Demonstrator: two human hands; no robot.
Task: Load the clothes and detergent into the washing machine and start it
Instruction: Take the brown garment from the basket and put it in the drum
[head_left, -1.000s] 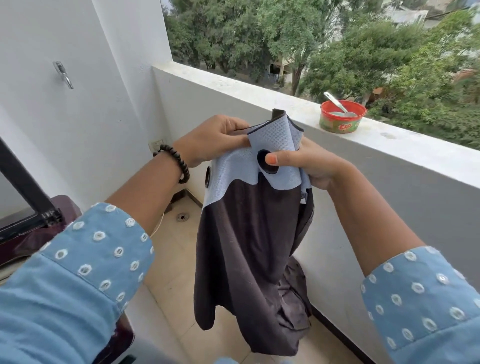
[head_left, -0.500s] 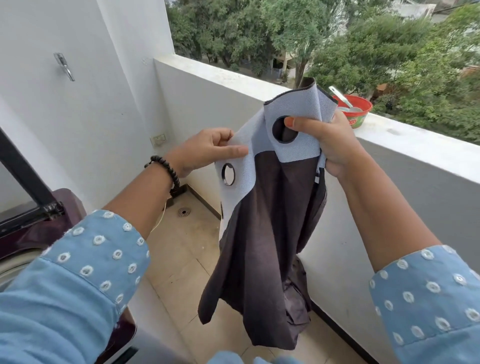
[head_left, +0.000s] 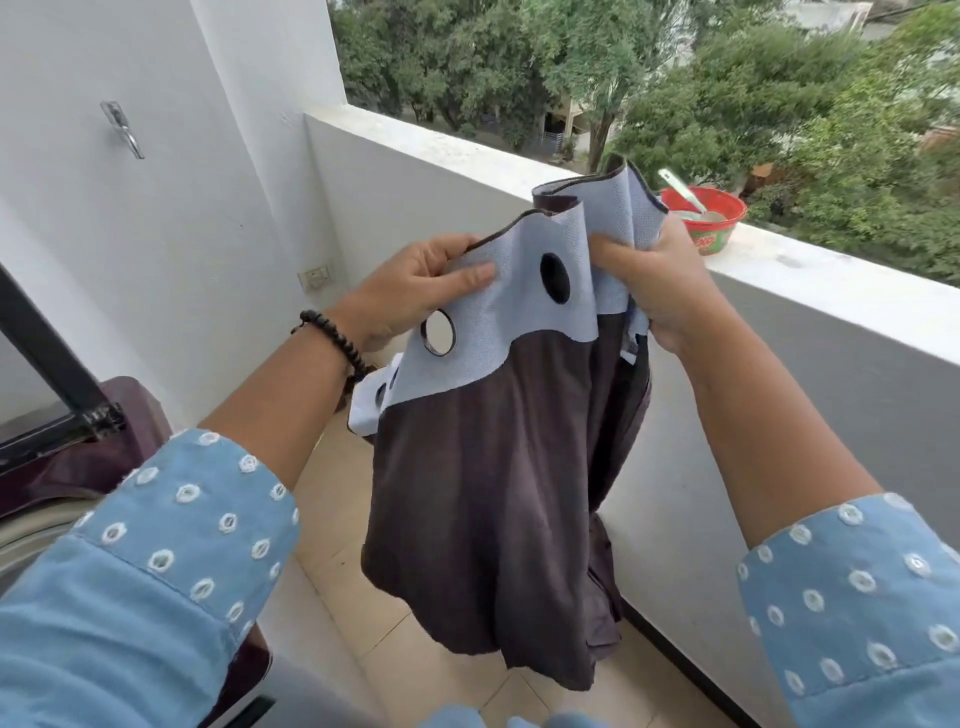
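A dark grey curtain (head_left: 483, 483) with a pale blue eyelet band along its top hangs in front of me over the balcony floor. My left hand (head_left: 410, 291) pinches the band's left part, thumb on the front. My right hand (head_left: 654, 291) grips the bunched folds of the band on the right. A red detergent tub (head_left: 719, 228) with a scoop in it stands on the parapet ledge, just behind my right hand. The maroon washing machine (head_left: 78, 457) with its raised lid sits at the lower left, partly hidden by my left sleeve.
The white parapet wall (head_left: 831, 374) runs along the right, its ledge at hand height. A white wall with a metal hook (head_left: 122, 127) and a socket (head_left: 317, 275) closes the left and back. Tiled floor (head_left: 332, 499) lies below the curtain.
My right hand has dropped lower and gathered more folds of the band. My left hand moved along the band to a fresh section, spreading another eyelet into view.
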